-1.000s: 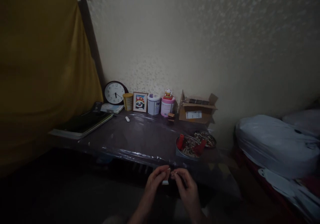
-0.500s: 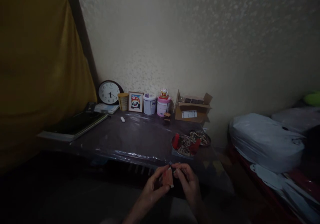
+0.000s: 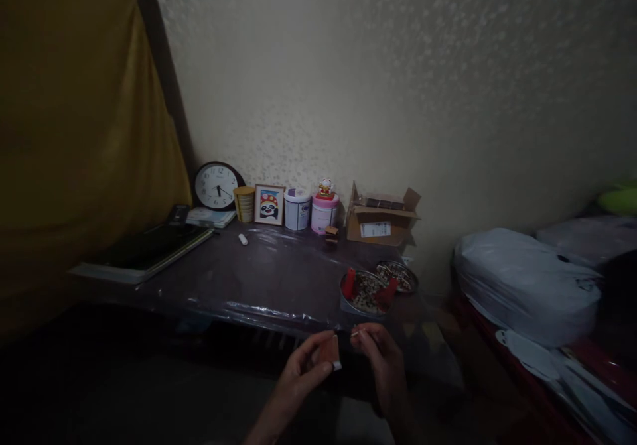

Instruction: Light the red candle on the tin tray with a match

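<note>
My left hand [image 3: 302, 373] is closed round a small reddish-brown matchbox [image 3: 329, 350], with a pale end showing at its lower edge. Thumb and fingers of my right hand [image 3: 379, 359] pinch a thin pale matchstick [image 3: 355, 333], a short gap to the right of the matchbox. Just beyond both hands, at the table's front edge, stands an open tin [image 3: 352, 308] filled with small dark-and-pale pieces and two red objects [image 3: 350, 283]. A second round tin [image 3: 411, 290], holding similar thin pieces, sits behind it to the right.
On the dark, plastic-covered table [image 3: 279, 272] stand a clock [image 3: 217, 186], a yellow cup [image 3: 244, 205], a panda picture [image 3: 269, 204], white [image 3: 297, 210] and pink [image 3: 324, 216] canisters and an open cardboard box [image 3: 378, 227]. A large book [image 3: 144, 253] lies left. White bags [image 3: 522, 286] rest at right.
My hands have moved apart. My right hand has drawn the matchstick away to the right from the matchbox, while the left has shifted slightly left with the box.
</note>
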Demonstrator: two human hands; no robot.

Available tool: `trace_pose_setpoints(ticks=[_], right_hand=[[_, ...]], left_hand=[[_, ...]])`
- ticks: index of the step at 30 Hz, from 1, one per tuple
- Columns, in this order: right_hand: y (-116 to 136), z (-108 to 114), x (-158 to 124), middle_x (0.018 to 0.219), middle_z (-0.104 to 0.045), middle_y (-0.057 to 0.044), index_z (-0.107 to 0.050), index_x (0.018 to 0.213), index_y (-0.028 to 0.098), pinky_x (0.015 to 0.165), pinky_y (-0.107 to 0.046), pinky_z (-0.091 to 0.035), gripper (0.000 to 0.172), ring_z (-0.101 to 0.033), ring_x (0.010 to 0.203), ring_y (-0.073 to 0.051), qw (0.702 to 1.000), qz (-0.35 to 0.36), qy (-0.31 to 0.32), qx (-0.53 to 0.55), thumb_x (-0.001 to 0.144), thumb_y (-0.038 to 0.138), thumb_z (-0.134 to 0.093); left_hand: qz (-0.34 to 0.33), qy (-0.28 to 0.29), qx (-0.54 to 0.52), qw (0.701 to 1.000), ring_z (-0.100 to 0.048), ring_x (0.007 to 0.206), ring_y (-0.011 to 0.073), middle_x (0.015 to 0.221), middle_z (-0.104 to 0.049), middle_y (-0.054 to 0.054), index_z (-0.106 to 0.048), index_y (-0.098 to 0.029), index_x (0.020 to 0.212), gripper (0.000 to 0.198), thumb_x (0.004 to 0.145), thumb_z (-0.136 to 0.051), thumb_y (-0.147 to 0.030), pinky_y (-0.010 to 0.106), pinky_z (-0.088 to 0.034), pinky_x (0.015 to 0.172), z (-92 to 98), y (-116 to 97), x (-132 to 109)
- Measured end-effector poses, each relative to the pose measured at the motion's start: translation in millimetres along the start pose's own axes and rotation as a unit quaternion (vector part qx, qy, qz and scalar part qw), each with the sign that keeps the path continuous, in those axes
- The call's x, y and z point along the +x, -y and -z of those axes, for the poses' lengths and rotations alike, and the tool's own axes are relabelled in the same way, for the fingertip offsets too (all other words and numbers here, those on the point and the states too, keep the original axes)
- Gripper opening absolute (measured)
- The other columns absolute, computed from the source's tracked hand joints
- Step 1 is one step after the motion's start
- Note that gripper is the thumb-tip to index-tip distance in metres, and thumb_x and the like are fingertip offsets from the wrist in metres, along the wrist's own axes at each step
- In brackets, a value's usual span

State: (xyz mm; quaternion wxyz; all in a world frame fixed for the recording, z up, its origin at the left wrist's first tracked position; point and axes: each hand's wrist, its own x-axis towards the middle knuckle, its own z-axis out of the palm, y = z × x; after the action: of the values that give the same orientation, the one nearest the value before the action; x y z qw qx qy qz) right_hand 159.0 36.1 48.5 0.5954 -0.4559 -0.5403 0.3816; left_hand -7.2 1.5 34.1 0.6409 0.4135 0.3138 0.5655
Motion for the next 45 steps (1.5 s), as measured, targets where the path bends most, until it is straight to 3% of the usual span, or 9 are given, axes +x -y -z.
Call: trace_pose_setpoints(ticks=[4, 12, 16, 24, 35, 45], right_hand=[[0.7, -3.7, -1.9, 0.073, -0.071, -0.004, -0.065, 0.074, 0.02, 0.066, -0.03, -0.056, 0.023, -0.068, 0.068, -0.02, 0.999, 0.021, 0.0, -0.027, 0.073, 0.043, -0.065], [-2.1, -10.4, -9.0, 0.079, -0.071, -0.001, -0.065, 0.08, 0.024, 0.071, -0.027, -0.055, 0.004, -0.067, 0.072, -0.017, 0.978, 0.182, 0.008, -0.102, 0.079, 0.025, -0.061], [-6.5, -11.7, -11.9, 0.08, -0.069, -0.001, -0.064, 0.081, 0.024, 0.078, -0.026, -0.052, 0.007, -0.066, 0.08, -0.017, 0.964, 0.23, 0.024, -0.128, 0.081, 0.019, -0.059], [-9.8, -12.4, -14.9, 0.085, -0.071, -0.003, -0.063, 0.092, 0.023, 0.073, -0.024, -0.054, 0.013, -0.068, 0.08, -0.017, 0.924, 0.319, 0.008, -0.21, 0.084, 0.018, -0.054], [-11.3, -15.6, -12.9, 0.091, -0.071, -0.004, -0.062, 0.097, 0.024, 0.076, -0.025, -0.054, 0.016, -0.068, 0.086, -0.016, 0.913, 0.335, 0.022, -0.231, 0.086, 0.018, -0.052], [-11.0, -19.3, -14.4, 0.089, -0.071, -0.003, -0.062, 0.092, 0.023, 0.078, -0.026, -0.054, 0.012, -0.067, 0.084, -0.016, 0.926, 0.311, 0.019, -0.212, 0.086, 0.019, -0.053]], left_hand=[[-0.007, -0.035, -0.023, 0.999, -0.056, 0.11, 0.0301, 0.114, -0.067, 0.01, -0.065, -0.02, 0.107, 0.043, 0.066, -0.072, -0.031, 0.039, -0.039, 0.096, 4.8, 5.2, 3.4], [-0.012, -0.044, -0.054, 0.998, -0.052, 0.115, 0.0321, 0.117, -0.066, 0.012, -0.067, -0.021, 0.106, 0.047, 0.062, -0.076, -0.032, 0.043, -0.034, 0.102, 6.0, 12.6, 8.8], [-0.021, -0.057, -0.025, 0.998, -0.053, 0.113, 0.0325, 0.114, -0.068, 0.011, -0.068, -0.021, 0.104, 0.045, 0.061, -0.076, -0.032, 0.044, -0.034, 0.102, 6.3, 11.4, 9.9], [-0.03, -0.042, -0.008, 0.999, -0.056, 0.11, 0.0301, 0.112, -0.069, 0.009, -0.067, -0.022, 0.105, 0.041, 0.066, -0.072, -0.032, 0.042, -0.037, 0.099, 2.5, 6.5, 9.0], [-0.034, -0.081, -0.024, 0.996, -0.056, 0.111, 0.0309, 0.11, -0.07, 0.009, -0.069, -0.021, 0.101, 0.038, 0.065, -0.073, -0.031, 0.042, -0.037, 0.099, 4.0, 5.0, 11.9], [-0.02, -0.09, -0.028, 0.995, -0.058, 0.108, 0.0296, 0.109, -0.071, 0.009, -0.068, -0.02, 0.101, 0.035, 0.068, -0.071, -0.031, 0.041, -0.038, 0.098, 2.1, -0.2, 8.4]])
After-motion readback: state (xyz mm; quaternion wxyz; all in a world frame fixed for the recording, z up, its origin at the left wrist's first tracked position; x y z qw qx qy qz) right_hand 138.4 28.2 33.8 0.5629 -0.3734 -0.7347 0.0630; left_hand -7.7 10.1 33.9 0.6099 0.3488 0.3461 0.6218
